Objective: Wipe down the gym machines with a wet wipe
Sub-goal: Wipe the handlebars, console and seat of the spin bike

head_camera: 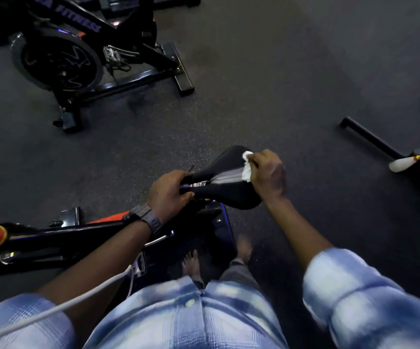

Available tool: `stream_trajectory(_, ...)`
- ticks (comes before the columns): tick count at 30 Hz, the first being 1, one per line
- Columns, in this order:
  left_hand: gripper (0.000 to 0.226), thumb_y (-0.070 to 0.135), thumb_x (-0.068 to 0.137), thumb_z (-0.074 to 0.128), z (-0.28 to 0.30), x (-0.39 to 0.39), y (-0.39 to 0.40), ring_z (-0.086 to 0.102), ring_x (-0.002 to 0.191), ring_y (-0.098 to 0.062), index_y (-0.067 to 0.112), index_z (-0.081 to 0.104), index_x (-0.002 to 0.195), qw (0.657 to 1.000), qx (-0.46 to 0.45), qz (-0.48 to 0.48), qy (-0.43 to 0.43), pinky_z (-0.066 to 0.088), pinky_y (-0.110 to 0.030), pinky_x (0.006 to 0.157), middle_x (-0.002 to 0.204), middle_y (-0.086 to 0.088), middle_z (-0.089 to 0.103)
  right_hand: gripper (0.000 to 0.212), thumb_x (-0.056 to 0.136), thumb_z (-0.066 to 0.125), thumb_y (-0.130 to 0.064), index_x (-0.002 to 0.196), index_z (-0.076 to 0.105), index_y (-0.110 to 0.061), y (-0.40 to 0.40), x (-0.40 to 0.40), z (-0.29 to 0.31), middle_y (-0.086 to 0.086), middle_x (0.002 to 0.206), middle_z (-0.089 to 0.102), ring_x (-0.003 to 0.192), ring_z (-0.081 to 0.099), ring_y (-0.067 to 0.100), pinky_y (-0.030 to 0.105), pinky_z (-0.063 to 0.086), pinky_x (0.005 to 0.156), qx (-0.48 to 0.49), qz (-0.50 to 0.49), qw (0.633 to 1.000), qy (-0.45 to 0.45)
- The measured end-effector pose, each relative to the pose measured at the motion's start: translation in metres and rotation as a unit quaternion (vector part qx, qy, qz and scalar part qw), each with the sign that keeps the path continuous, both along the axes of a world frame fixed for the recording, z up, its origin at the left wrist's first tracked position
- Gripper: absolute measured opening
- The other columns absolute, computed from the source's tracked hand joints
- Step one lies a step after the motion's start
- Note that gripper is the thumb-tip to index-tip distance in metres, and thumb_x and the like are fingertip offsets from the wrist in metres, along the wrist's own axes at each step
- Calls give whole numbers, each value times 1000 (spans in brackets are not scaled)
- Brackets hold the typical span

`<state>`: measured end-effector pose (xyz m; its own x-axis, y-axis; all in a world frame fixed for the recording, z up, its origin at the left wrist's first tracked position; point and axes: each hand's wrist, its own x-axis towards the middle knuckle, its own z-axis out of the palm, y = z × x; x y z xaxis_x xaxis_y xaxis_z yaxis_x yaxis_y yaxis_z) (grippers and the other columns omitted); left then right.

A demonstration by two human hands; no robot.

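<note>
A black bike saddle [229, 191] with a grey centre strip sits in the middle of the view, on a black spin bike [60, 239] that runs off to the left. My left hand [168, 192], with a dark watch on the wrist, grips the narrow nose of the saddle. My right hand [266, 176] holds a crumpled white wet wipe [246, 168] and presses it on the wide rear part of the saddle.
A second black spin bike [77, 59] with a flywheel stands at the upper left on the dark rubber floor [266, 84]. A black machine leg [372, 141] and a white-tipped part lie at the right. A white cable [65, 307] crosses my shirt. My bare feet are below the saddle.
</note>
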<state>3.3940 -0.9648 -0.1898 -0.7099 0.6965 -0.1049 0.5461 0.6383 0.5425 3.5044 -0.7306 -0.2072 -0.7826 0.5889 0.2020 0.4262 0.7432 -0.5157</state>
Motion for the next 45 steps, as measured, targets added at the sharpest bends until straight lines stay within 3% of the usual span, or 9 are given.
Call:
stream_trajectory(4, 49, 19, 73, 82, -2, -2, -7, 65, 102, -27, 13, 65, 119, 1000, 8, 9, -15, 51, -36, 88, 112, -7, 69, 14, 76, 71, -7, 87, 76, -13, -25, 22, -9, 8, 73, 63, 71, 56, 20, 32, 45, 62, 16, 136, 990, 28)
stream_trajectory(9, 44, 21, 70, 85, -3, -2, -15, 66, 98, -28, 9, 69, 109, 998, 17, 65, -4, 50, -35, 85, 105, -10, 70, 16, 85, 59, -10, 97, 70, -10, 4, 11, -2, 16, 90, 64, 81, 62, 38, 41, 49, 66, -29, -55, 998, -15)
stream_trajectory(14, 44, 24, 68, 86, -3, -1, -23, 65, 98, -27, 11, 69, 106, 994, 11, 104, -21, 51, -38, 85, 104, -9, 70, 22, 84, 66, -5, 104, 74, -12, 10, 51, -7, 13, 87, 65, 75, 63, 33, 36, 48, 63, -19, -2, 999, -38)
stream_trajectory(17, 43, 23, 66, 88, -4, -4, -35, 66, 91, -25, 11, 70, 103, 987, 16, 153, -46, 53, -40, 83, 99, -9, 70, 31, 82, 65, -1, 110, 73, -14, 12, 51, -16, 10, 102, 72, 90, 67, 26, 32, 50, 77, -79, -58, 994, -49)
stream_trajectory(22, 45, 18, 69, 84, -7, -1, -49, 68, 94, -20, 15, 71, 112, 984, 33, 159, -76, 55, -39, 87, 106, -6, 71, 39, 89, 61, 0, 128, 60, -8, -34, 59, -28, 11, 112, 69, 96, 66, 13, 23, 54, 84, -380, -329, 851, 153)
stream_trajectory(25, 44, 17, 71, 83, -11, -4, -53, 68, 95, -20, 15, 71, 114, 983, 37, 162, -82, 55, -39, 89, 108, -5, 71, 43, 90, 62, -5, 133, 55, -7, -32, 55, -13, 10, 111, 67, 94, 65, 10, 20, 53, 85, -328, -262, 893, 160)
stream_trajectory(29, 43, 16, 73, 82, -10, -2, -50, 68, 95, -17, 17, 71, 115, 978, 45, 179, -94, 55, -38, 90, 108, -3, 71, 36, 84, 70, -18, 120, 68, -12, -24, 20, 1, 12, 112, 66, 99, 64, 24, 27, 46, 88, -95, -86, 991, 29)
stream_trajectory(35, 43, 14, 73, 82, -14, -5, -52, 69, 93, -18, 15, 70, 114, 975, 59, 182, -117, 56, -39, 88, 107, -4, 71, 29, 81, 74, -17, 110, 73, -14, -36, 9, 14, 12, 110, 68, 102, 64, 27, 24, 41, 88, -103, 4, 993, -64)
stream_trajectory(45, 41, 12, 72, 82, -13, -5, -49, 69, 90, -23, 13, 72, 112, 978, 64, 176, -96, 55, -39, 85, 103, -9, 72, 24, 84, 68, -9, 107, 72, -10, -134, -36, 0, 7, 100, 67, 87, 64, 20, 23, 48, 79, -139, 177, 974, 26)
